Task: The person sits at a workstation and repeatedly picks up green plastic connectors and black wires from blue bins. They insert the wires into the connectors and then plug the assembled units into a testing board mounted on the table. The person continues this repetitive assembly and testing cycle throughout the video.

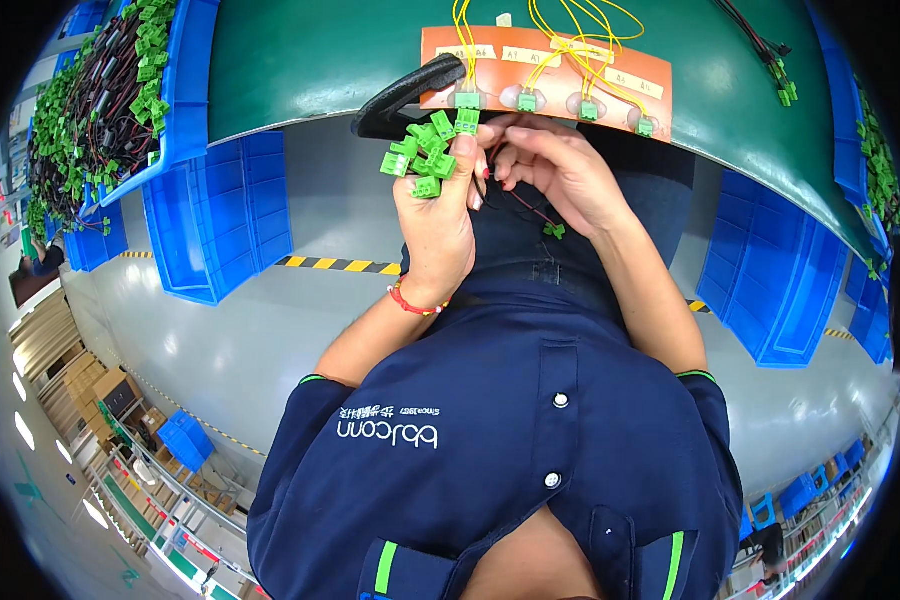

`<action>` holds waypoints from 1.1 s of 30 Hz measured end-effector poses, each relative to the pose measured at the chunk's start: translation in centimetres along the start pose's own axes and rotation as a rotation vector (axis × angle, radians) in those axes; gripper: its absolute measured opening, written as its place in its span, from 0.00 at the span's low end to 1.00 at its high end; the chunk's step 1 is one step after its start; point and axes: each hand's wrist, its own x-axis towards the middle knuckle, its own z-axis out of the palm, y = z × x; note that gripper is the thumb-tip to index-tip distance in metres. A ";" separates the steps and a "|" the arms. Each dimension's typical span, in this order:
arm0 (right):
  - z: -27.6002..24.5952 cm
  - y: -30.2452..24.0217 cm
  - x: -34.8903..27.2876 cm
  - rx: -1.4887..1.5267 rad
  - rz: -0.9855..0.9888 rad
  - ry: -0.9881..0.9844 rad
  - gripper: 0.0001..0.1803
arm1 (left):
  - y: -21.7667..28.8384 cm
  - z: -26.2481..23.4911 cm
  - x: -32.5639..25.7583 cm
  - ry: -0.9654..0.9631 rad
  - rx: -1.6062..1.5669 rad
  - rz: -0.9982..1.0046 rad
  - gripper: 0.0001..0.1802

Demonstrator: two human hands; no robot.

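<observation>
The bunch of green connectors (425, 155) is in the left hand (440, 225), just off the near edge of the worktop (310, 60); twelve o'clock points straight away from the person. The left fingers are clamped on the bunch, the thumb lying along it, with one connector uppermost just below the leftmost green socket (467, 101). Whether the two are seated together cannot be told. At about three to four o'clock, the right hand (570, 180) has its fingers bent in by the dark wires (530, 205); whether they pinch one is unclear.

To do this well, I would hold the uppermost connector square to the socket, press evenly rather than rock it, and keep the other connectors tucked back. The wires should stay slack and untwisted, as a tug could skew the fit.

At one o'clock, the orange board (500, 85) carries four sockets with yellow wires (463, 30). Pale paper strips (532, 56) on it bear short handwritten marks, apparently one label or pair per position. At six o'clock, the navy shirt (470, 380) has pale printed lettering, upside down from this view.
</observation>
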 end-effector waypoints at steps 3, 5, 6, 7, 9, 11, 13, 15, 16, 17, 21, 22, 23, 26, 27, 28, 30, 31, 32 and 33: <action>-0.4 -0.2 -1.9 0.098 -0.045 0.018 0.23 | 0.4 0.4 -0.1 0.011 0.026 -0.014 0.15; -0.4 -0.2 -3.4 0.111 -0.102 0.035 0.25 | 0.5 0.5 -0.1 0.008 0.054 -0.021 0.17; -0.2 -0.2 -4.2 0.117 -0.130 0.047 0.26 | 0.5 0.6 -0.1 0.009 0.052 -0.015 0.17; 0.2 -0.5 -4.8 0.119 -0.151 0.072 0.28 | 0.4 0.7 0.0 0.011 0.049 -0.009 0.17; 0.3 -1.1 -5.3 0.005 -0.226 0.025 0.27 | 0.4 0.8 -0.1 0.018 0.039 -0.005 0.17; 1.2 -1.8 -5.7 -0.121 -0.282 0.055 0.25 | 0.3 0.8 -0.2 0.031 0.022 -0.007 0.17; 1.1 -2.2 -5.2 -0.251 -0.229 -0.035 0.25 | 0.2 0.9 -0.3 0.045 0.016 -0.008 0.17; 2.2 -2.2 -4.6 -0.327 -0.194 -0.018 0.25 | 0.2 1.0 -0.3 0.047 0.023 -0.005 0.16; 2.3 -2.3 -4.2 -0.332 -0.160 -0.030 0.25 | 0.3 1.0 -0.1 0.042 0.034 -0.001 0.16; 2.2 -2.3 -3.6 -0.337 -0.126 -0.043 0.25 | 0.3 1.0 0.0 0.038 0.044 0.002 0.16; 2.7 -2.3 -2.0 -0.330 -0.066 -0.055 0.26 | 0.1 0.4 1.0 -0.009 0.076 0.055 0.15; 2.8 -2.4 -1.8 -0.327 -0.047 -0.048 0.26 | 0.3 0.2 1.2 -0.014 0.061 0.029 0.14; 2.7 -2.1 -1.6 -0.336 -0.051 -0.049 0.26 | 0.5 0.0 1.4 -0.020 0.047 0.004 0.13; 2.7 -1.7 -1.3 -0.209 -0.061 -0.060 0.24 | 1.4 -1.3 1.9 -0.074 0.066 -0.045 0.12; 2.8 -1.5 -1.3 -0.183 -0.070 -0.053 0.24 | 1.3 -2.0 1.9 -0.085 0.074 -0.045 0.12; 2.9 -1.4 -1.4 -0.156 -0.078 -0.046 0.24 | 1.2 -2.6 1.9 -0.097 0.081 -0.045 0.12; 3.0 -1.2 -1.5 -0.126 -0.098 -0.026 0.24 | 1.1 -3.3 1.3 -0.093 0.123 -0.089 0.13; 3.0 -1.1 -1.6 -0.124 -0.108 -0.014 0.24 | 0.9 -3.8 0.9 -0.102 0.144 -0.116 0.13; 3.0 -1.0 -1.6 -0.121 -0.119 -0.001 0.24 | 0.7 -4.3 0.6 -0.110 0.165 -0.143 0.13; 3.1 -0.8 -1.6 -0.091 -0.130 -0.008 0.24 | 0.5 -4.7 0.3 -0.129 0.184 -0.176 0.14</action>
